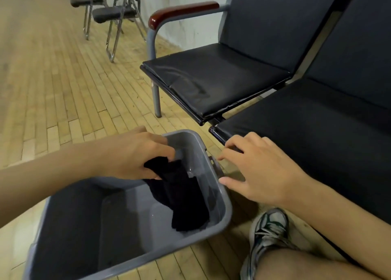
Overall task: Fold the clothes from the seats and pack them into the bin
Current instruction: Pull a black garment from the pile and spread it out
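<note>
From the head view, the left hand (135, 152) pinched a dark cloth (179, 195) that hung into the grey bin (222, 212) on the floor. The right hand (258, 169) hovered with fingers relaxed, holding nothing, beside the black seats (211, 78). No readable writing showed.

The left hand (135, 154) hides the dark garment's (182, 197) top; the bin's (222, 212) near corner runs off-frame.

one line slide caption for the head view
Left hand lowers a dark garment into the grey bin beside the seats; right hand hovers open.
</note>
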### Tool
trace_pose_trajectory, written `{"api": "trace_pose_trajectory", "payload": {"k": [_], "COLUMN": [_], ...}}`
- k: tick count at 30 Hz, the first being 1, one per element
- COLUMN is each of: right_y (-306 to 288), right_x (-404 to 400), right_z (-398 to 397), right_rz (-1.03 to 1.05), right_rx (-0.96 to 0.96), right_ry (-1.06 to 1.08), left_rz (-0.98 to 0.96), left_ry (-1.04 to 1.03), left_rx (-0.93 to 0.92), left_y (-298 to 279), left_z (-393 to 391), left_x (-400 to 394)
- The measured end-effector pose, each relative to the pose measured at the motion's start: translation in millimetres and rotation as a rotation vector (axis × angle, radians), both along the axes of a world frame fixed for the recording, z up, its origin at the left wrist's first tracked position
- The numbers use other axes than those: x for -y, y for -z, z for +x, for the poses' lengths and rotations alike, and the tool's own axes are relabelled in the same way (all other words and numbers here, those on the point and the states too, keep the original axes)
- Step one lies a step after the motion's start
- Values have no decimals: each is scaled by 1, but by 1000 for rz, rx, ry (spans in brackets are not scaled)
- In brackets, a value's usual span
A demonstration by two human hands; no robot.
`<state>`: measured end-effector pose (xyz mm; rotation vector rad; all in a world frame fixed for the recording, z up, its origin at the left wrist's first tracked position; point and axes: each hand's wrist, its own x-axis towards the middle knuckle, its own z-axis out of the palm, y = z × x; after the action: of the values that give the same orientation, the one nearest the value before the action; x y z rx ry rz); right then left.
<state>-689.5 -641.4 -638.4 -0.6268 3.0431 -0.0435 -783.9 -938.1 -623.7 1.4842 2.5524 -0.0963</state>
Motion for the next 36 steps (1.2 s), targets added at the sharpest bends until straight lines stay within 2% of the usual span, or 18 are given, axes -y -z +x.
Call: {"api": "trace_pose_trajectory", "payload": {"k": [3,8,14,19,24,29,32,36], "right_y": [2,10,29,39,45,52,54,53], "right_x": [-2,-3,-9,-12,-6,-17,-18,-14], "right_z": [3,6,9,12,8,8,5,-1], "right_rz": [44,44,27,8,-1,-59,-98,-155], "right_rx": [-8,-6,-177,-208,-215,-163,-151,-152], "right_ry": [-13,-27,-125,-165,-202,-157,-136,-96], "left_rz": [-54,-174,-341,-468,-486,-508,-561,-576], "left_ry": [10,-44,-112,-144,-243,-178,-181,-236], "left_rx": [-27,175,318,254,333,537,509,398], "left_y": [14,44,133,184,183,155,156,194], "left_z": [12,5,-27,-38,-65,-54,-57,-81], "left_x": [10,19,20,24,17,0,-4,-12]}}
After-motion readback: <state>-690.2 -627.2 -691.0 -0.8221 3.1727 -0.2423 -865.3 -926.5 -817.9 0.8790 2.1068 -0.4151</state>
